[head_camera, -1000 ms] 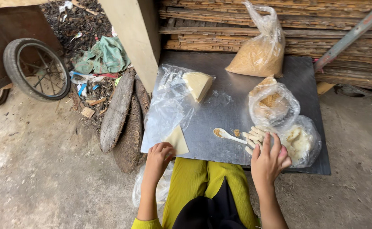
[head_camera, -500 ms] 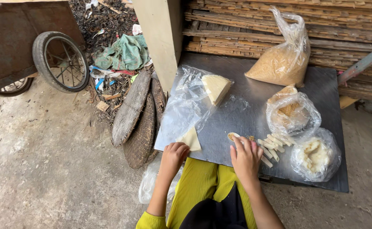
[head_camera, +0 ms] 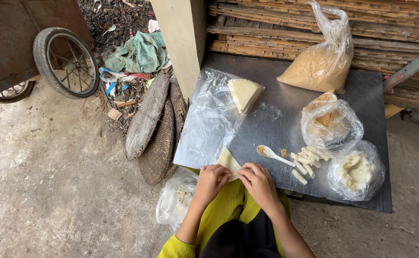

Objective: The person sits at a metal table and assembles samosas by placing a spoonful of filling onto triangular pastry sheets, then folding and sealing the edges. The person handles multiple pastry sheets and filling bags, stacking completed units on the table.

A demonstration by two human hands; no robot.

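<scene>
My left hand [head_camera: 211, 181] and my right hand [head_camera: 257, 182] meet at the near edge of a grey metal tabletop [head_camera: 286, 114], both pinching a pale triangular wrapper sheet [head_camera: 229, 161]. Just right of the wrapper lies a white spoon [head_camera: 272, 155] with some brown crumbs beside it. Several rolled pale sticks [head_camera: 306, 162] lie in a row to the right of the spoon. A stack of folded wrappers [head_camera: 244, 93] rests on a clear plastic bag [head_camera: 209, 124] further back.
Three plastic bags stand on the table's right: brown grains [head_camera: 320, 64] at the back, brown filling [head_camera: 331, 123] in the middle, white filling [head_camera: 356, 170] nearest. A post [head_camera: 183, 40], woven trays [head_camera: 154, 129], a wheel [head_camera: 66, 62] and litter lie to the left. Another bag [head_camera: 177, 197] sits by my knee.
My right hand has moved left from the bags and rolled sticks to the wrapper, joining my left hand on it. The camera view shifted.
</scene>
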